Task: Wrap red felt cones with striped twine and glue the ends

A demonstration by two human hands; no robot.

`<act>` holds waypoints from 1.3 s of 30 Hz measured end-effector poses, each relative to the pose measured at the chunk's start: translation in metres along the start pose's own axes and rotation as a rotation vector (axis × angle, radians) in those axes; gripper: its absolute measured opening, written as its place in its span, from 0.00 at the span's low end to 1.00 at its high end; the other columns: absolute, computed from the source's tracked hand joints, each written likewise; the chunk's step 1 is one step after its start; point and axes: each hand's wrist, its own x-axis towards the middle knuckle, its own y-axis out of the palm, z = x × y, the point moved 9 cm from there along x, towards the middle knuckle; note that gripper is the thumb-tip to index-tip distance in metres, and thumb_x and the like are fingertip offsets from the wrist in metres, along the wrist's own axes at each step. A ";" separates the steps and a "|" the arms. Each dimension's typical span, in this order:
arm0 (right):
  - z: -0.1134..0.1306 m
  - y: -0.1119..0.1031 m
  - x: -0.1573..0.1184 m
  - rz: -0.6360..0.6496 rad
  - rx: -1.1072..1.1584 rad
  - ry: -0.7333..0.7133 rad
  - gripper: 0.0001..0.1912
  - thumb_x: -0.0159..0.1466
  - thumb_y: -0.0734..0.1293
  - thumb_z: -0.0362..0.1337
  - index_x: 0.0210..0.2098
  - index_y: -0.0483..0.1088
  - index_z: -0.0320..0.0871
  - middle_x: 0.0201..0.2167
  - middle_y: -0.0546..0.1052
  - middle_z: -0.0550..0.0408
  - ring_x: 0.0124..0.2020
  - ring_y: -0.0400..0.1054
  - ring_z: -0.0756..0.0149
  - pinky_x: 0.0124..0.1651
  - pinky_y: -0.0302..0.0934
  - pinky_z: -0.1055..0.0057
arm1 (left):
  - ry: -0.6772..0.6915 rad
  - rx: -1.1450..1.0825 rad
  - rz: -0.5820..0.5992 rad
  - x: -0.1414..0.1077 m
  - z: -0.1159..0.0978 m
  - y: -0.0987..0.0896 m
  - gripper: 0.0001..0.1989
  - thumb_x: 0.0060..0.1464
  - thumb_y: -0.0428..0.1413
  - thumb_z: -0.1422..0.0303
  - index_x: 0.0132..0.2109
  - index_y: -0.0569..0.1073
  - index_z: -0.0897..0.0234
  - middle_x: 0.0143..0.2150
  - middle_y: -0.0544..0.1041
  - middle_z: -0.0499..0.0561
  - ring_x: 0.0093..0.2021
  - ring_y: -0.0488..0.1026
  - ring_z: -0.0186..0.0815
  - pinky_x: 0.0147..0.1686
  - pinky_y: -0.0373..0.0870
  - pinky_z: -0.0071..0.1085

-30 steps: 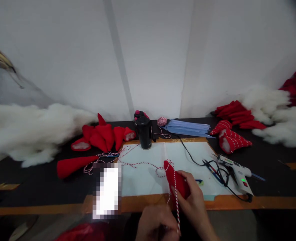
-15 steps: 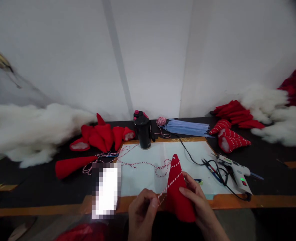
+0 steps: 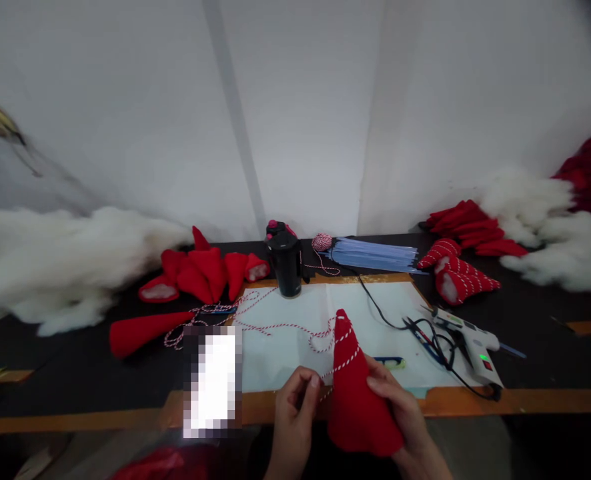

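Your right hand (image 3: 400,403) grips the red cone (image 3: 355,407), lower frame, right of center, tip up. Your left hand (image 3: 295,403), just left, pinches the red-and-white cord (image 3: 346,363), wrapped round the cone's upper part. Glue gun (image 3: 478,345) lower right, black bottle (image 3: 288,267) mid-frame.

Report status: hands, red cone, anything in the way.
Left hand pinching striped cord; right hand holding red cone. Cord wound around cone's upper part, lower part bare. Loose cord trails across white sheet beyond, not blocking either hand.
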 end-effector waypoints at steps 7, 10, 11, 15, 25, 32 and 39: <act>-0.007 -0.005 -0.001 -0.042 -0.001 0.028 0.23 0.45 0.79 0.36 0.42 0.79 0.45 0.43 0.81 0.55 0.40 0.75 0.61 0.45 0.68 0.71 | -0.039 -0.098 -0.065 0.006 0.006 -0.004 0.21 0.56 0.56 0.50 0.31 0.65 0.63 0.20 0.53 0.39 0.20 0.49 0.25 0.19 0.49 0.20; -0.007 -0.005 0.000 -0.033 -0.010 0.009 0.22 0.47 0.78 0.36 0.43 0.79 0.48 0.45 0.80 0.56 0.41 0.76 0.60 0.44 0.68 0.70 | -0.031 -0.152 -0.141 0.005 0.000 -0.012 0.21 0.56 0.57 0.48 0.32 0.64 0.63 0.21 0.50 0.38 0.20 0.46 0.24 0.18 0.45 0.19; -0.007 -0.004 0.001 -0.017 -0.019 -0.002 0.22 0.48 0.78 0.37 0.43 0.78 0.48 0.45 0.80 0.56 0.41 0.76 0.60 0.43 0.68 0.70 | -0.022 -0.174 -0.174 0.004 -0.002 -0.015 0.22 0.55 0.58 0.48 0.32 0.64 0.63 0.21 0.50 0.38 0.20 0.46 0.24 0.18 0.44 0.19; -0.008 -0.005 0.003 -0.004 -0.060 -0.010 0.22 0.50 0.77 0.37 0.44 0.77 0.49 0.47 0.79 0.54 0.43 0.75 0.58 0.43 0.68 0.68 | 0.009 -0.228 -0.266 0.003 -0.008 -0.024 0.23 0.52 0.60 0.48 0.32 0.64 0.63 0.21 0.50 0.38 0.20 0.45 0.24 0.18 0.45 0.19; -0.014 -0.006 0.000 -0.056 0.038 0.049 0.23 0.46 0.78 0.36 0.43 0.79 0.46 0.42 0.81 0.55 0.38 0.75 0.63 0.43 0.68 0.72 | -0.070 -0.100 -0.108 0.006 0.008 -0.003 0.22 0.56 0.57 0.48 0.33 0.65 0.63 0.22 0.54 0.39 0.20 0.50 0.25 0.19 0.49 0.20; -0.014 0.008 0.002 0.005 0.063 -0.010 0.25 0.47 0.78 0.36 0.45 0.77 0.47 0.44 0.80 0.52 0.41 0.75 0.57 0.45 0.68 0.66 | -0.018 -0.163 -0.009 0.006 -0.006 0.009 0.19 0.55 0.59 0.52 0.32 0.68 0.64 0.27 0.69 0.45 0.28 0.63 0.30 0.28 0.62 0.23; -0.010 0.035 0.010 0.089 0.064 -0.102 0.28 0.52 0.77 0.36 0.52 0.71 0.50 0.52 0.76 0.51 0.50 0.72 0.54 0.51 0.67 0.60 | 0.088 -0.201 0.006 0.006 -0.013 0.016 0.17 0.48 0.65 0.54 0.35 0.76 0.65 0.32 0.78 0.52 0.32 0.73 0.40 0.35 0.73 0.34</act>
